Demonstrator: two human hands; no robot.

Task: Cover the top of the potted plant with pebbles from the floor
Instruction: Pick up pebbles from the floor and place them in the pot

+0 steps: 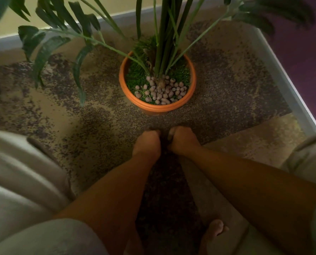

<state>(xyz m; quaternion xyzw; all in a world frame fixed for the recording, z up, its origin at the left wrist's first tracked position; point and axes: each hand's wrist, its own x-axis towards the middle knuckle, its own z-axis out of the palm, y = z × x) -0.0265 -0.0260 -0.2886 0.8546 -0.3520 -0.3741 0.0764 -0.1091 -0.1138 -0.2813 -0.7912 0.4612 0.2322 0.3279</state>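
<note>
Hands are lying low on the carpet (98, 111), side by side and nearly touching, just in front of the pot (157, 107). Left hand (147, 142) is curling its fingers down and inward; right hand (182, 139) is doing the same, fingers bent toward the left one. Whether either is gripping pebbles cannot be told: the fingertips are blurred and turned under. Both forearms are reaching forward from the bottom of the head view, between pale-clothed knees. A bare foot (213, 232) is resting on the carpet below the right forearm.

Pebbles (162, 91) are sitting in a cluster on the near side of the pot's top, around the base of the plant (164, 43). Green grass (137, 72) is showing uncovered on the left, right and far sides.
</note>
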